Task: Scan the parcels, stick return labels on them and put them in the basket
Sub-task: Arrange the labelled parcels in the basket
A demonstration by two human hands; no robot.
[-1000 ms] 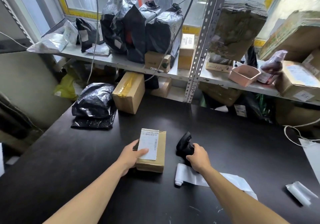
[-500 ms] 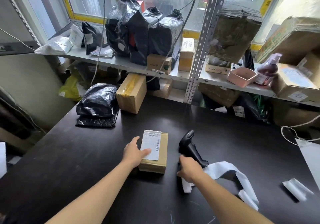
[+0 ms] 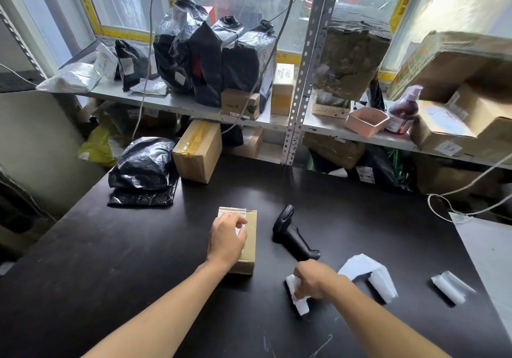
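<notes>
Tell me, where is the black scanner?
The black scanner lies on the dark table, mid-frame, between the small cardboard box and the white label strip.

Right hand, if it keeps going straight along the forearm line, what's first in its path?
Probably the black handheld barcode scanner: its grip end lies on the table just ahead of the right hand, which grips a white label strip. Depth is unclear, so it might pass just beside it.
</notes>
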